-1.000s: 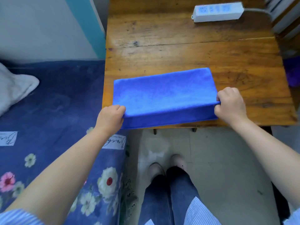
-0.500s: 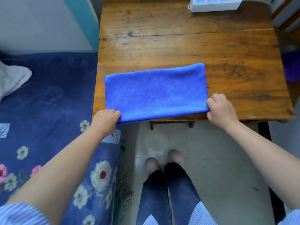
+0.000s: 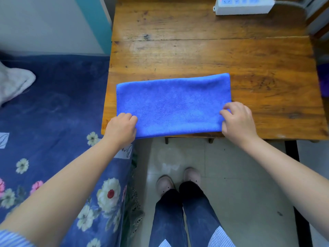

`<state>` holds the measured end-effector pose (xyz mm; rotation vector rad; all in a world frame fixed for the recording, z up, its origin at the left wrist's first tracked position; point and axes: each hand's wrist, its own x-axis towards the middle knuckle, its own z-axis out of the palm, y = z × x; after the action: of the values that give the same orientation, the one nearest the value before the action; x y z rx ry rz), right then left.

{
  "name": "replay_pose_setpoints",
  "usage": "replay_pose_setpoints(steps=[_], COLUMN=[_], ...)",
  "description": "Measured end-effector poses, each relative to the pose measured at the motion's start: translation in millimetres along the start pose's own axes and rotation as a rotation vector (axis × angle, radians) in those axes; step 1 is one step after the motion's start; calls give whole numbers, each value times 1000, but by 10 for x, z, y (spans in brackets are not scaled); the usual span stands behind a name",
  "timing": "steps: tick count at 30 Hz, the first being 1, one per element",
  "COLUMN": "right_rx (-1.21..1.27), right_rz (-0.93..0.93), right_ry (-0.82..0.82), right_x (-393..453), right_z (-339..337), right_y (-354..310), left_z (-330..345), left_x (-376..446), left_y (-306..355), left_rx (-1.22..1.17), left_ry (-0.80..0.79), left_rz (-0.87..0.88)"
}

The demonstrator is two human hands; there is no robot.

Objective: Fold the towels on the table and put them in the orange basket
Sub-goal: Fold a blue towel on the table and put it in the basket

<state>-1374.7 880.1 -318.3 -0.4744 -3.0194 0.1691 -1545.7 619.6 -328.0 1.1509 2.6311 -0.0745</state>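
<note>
The blue towel (folded flat) lies at the table's near edge; left hand and right hand fingers pinch its near corners.

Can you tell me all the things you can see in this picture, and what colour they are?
towel: one, blue, folded flat at the near edge of the table
table: one, brown wood, ahead
power strip: one, white, far right of the table
bedcover: one, dark blue with flowers, left of the table
cloth: one, white, on the bedcover's far left
floor: pale tiles, below the table
shoes: two, pinkish, on the floor
left hand: on the towel's near left corner
right hand: on the towel's near right corner
</note>
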Motion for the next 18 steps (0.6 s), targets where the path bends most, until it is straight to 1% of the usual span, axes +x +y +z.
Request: replay_pose_setpoints(steps=[2,3,4,6,10,14,18], right_rx=[55,84,105,86,13,11,14], right_rz=[-32,-26,-14,-32,-66,-73,55], right_ry=[-3,-62,-156,-263,-387,-364,-319], right_x=[208,321,440,636,881,1006,1084], right_z=[70,120,178,324,574,655,623], right_y=[-146,-225,-296,-399,-441,-282,25], left_z=[-36,-40,-33,-10,116,255,314], left_x=[166,266,381,570,816,941,908], left_y=[97,150,201,295,334,237,95], left_rx=[-97,-122,-159,-240,-217,-240,-226], left_ry=[79,89,98,116,101,85,106], left_rz=[-66,-99,-129,-187,-202,-219,-278])
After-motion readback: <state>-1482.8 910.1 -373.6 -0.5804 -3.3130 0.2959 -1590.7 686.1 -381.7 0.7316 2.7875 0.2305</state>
